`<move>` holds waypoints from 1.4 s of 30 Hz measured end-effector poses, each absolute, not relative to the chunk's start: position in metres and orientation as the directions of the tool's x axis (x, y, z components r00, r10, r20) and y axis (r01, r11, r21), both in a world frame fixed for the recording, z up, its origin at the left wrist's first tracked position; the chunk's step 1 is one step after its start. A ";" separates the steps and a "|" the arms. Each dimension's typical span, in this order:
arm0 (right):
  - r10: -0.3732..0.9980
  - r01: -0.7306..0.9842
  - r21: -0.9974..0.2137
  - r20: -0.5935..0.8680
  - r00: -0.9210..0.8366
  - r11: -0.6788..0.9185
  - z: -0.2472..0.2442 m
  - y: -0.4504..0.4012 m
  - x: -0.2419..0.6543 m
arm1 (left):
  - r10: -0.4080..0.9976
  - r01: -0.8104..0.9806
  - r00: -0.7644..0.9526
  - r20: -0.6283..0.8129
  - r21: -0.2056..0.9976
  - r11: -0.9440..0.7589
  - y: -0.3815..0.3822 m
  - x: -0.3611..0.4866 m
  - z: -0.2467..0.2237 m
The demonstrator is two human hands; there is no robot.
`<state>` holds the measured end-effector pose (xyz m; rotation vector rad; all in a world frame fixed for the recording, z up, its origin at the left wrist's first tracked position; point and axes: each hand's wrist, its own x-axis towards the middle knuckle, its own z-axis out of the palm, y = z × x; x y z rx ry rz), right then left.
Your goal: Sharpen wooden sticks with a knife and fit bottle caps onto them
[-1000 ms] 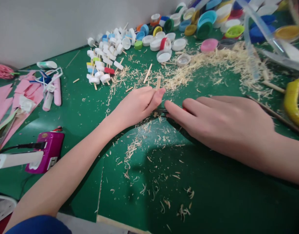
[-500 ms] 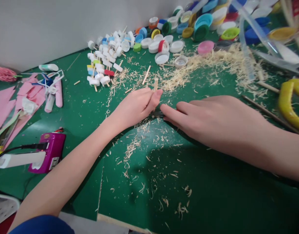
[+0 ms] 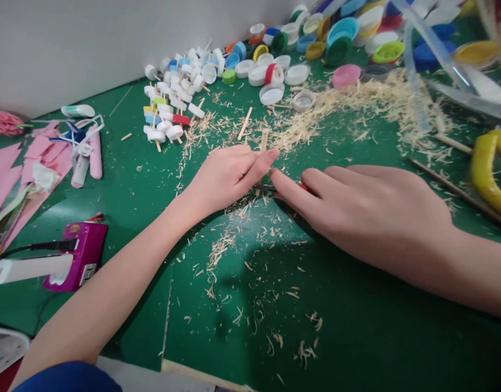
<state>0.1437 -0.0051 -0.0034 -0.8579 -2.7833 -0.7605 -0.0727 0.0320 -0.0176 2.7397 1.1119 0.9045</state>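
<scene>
My left hand is closed on a thin wooden stick, whose pale upper end stands up behind the thumb. A short piece of the stick shows below the fingers. My right hand wraps round a knife with a red part showing. Its dark metal blade reaches left to the stick just under my left thumb. The rest of the knife is hidden by my right fingers. Wood shavings lie on the green table beneath and around both hands.
Behind my hands are white caps on sticks, loose coloured caps and a shavings heap. Yellow-handled scissors and a dark rod lie right. Pink paper and a magenta power adapter are left.
My left thumb has stretched a little further right over the stick. My right hand has shifted slightly, and more of the red part shows. The camera view has moved slightly.
</scene>
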 end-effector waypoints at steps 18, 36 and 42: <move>0.497 0.525 0.403 0.181 -0.849 0.750 -0.001 -0.005 0.144 | 0.691 0.654 0.556 0.462 0.271 -0.706 0.033 -0.074 -0.020; 0.481 0.517 0.425 0.199 -0.854 0.743 0.000 -0.008 0.143 | 0.687 0.670 0.557 0.467 0.237 -0.704 0.033 -0.077 -0.021; 0.469 0.533 0.459 0.256 -0.846 0.711 -0.001 -0.013 0.144 | 0.682 0.662 0.555 0.476 0.243 -0.709 0.033 -0.076 -0.020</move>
